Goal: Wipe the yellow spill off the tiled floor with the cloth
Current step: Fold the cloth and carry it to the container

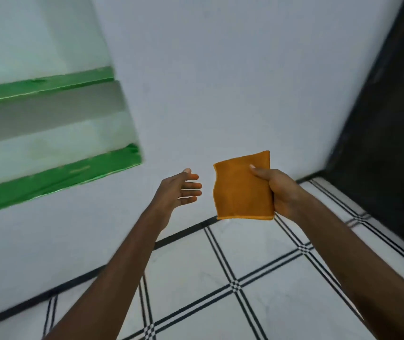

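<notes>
Spanning the near foreground, white tiled floor (257, 253) with black lines. Above it, right hand (283, 195) pinches an orange cloth (240, 190) held upright; left hand (180, 190), just left, grip released, fingers straight. Far: white wall (220, 82), green-edged shelves (48, 87).

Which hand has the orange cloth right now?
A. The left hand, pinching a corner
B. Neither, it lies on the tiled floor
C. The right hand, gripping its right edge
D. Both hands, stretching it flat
C: the right hand grips the orange cloth along its right edge, thumb on the front, while the left hand is open beside it, not touching, above the tiled floor.
</notes>
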The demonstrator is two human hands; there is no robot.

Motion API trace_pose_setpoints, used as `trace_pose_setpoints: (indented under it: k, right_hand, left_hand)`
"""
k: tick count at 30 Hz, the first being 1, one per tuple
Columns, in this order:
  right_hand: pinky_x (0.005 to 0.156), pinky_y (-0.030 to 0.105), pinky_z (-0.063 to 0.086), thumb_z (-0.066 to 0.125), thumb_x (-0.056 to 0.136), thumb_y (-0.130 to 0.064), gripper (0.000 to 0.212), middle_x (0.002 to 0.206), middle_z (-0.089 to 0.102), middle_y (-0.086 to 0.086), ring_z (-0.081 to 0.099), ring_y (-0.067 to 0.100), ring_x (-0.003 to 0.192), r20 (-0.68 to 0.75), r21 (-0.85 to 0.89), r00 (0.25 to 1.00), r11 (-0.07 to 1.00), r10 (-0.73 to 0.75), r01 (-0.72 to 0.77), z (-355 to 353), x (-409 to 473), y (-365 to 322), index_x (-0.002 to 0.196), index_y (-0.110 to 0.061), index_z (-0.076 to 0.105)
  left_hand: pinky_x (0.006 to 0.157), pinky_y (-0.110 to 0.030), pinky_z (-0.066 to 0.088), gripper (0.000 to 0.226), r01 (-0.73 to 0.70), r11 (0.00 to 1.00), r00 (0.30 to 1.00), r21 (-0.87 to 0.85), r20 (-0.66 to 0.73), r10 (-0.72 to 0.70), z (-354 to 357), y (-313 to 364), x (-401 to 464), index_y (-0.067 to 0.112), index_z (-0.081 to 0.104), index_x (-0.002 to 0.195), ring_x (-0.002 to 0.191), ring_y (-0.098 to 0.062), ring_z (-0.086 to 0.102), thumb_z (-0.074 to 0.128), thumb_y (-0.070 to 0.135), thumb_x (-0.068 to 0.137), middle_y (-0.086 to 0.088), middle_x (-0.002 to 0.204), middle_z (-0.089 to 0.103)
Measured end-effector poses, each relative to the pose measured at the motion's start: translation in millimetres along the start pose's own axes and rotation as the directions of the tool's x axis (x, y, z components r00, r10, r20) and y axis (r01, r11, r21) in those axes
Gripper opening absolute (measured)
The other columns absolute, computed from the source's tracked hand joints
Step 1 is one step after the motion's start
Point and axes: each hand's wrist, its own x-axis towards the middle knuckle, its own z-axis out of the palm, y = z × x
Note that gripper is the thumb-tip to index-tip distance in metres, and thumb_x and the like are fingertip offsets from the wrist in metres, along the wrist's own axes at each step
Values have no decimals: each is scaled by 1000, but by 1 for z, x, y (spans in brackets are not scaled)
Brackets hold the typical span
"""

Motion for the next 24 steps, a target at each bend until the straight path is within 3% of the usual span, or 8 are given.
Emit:
trace_pose_setpoints:
  k: [4, 7, 9, 13, 17, 20, 24]
  right_hand:
    - [72, 43, 54, 61, 100, -38, 33, 115, 68, 5, 67, 28, 100, -236, 101, 972, 994, -18, 42, -135, -56, 9, 126, -21, 50]
    - [67, 40, 51, 57, 102, -37, 24, 102, 66, 1, 65, 24, 92, -398, 147, 917, 986, -9, 73, -234, -103, 27, 119, -22, 50]
    - [69, 39, 51, 57, 102, -38, 26, 104, 66, 2, 65, 23, 92, -478, 181, 878, 980, 15, 82, -305, -140, 43, 121, -21, 50]
    - [93, 52, 52, 60, 98, -47, 45, 132, 59, 6, 64, 29, 104, -581, 240, 810, 967, 74, 84, -428, -193, 71, 131, -24, 42]
    - [110, 56, 45, 57, 101, -46, 54, 143, 53, 8, 58, 35, 120, -666, 313, 727, 947, 168, 67, -528, -231, 101, 145, -20, 38]
    - [102, 53, 46, 58, 100, -43, 52, 138, 54, 8, 57, 34, 116, -701, 385, 668, 921, 250, 59, -593, -253, 125, 143, -19, 39]
    - [92, 49, 44, 60, 101, -37, 57, 126, 53, 6, 59, 28, 98, -744, 453, 584, 887, 325, 84, -678, -265, 165, 148, -17, 36]
  left_hand:
    - [94, -40, 59, 48, -15, 999, 972, 36, 234, 6, 147, 13, 0, 11, 70, 120, 100, -25, 75, 47, 49, 103, -10, 111, 76]
    - [91, -38, 60, 49, 6, 1000, 922, 24, 386, -15, 262, 13, -13, 9, 70, 120, 101, -27, 75, 48, 48, 103, -12, 111, 76]
    - [91, -38, 60, 49, 24, 999, 874, 34, 484, -37, 350, 10, -33, 8, 69, 121, 101, -27, 75, 48, 48, 103, -14, 111, 76]
    - [90, -39, 60, 49, 35, 996, 791, 86, 606, -80, 499, -1, -65, 7, 68, 121, 100, -28, 75, 44, 46, 105, -15, 110, 76]
    - [92, -40, 60, 52, 77, 987, 698, 140, 700, -154, 619, -19, -86, 7, 66, 125, 101, -28, 75, 42, 49, 105, -16, 113, 75]
    - [96, -41, 59, 56, 90, 975, 624, 201, 752, -212, 700, -39, -100, 10, 66, 125, 105, -29, 74, 38, 54, 104, -14, 116, 74]
    - [96, -44, 58, 63, 172, 949, 512, 263, 799, -314, 801, -74, -104, 7, 66, 126, 108, -30, 72, 40, 58, 102, -17, 117, 74]
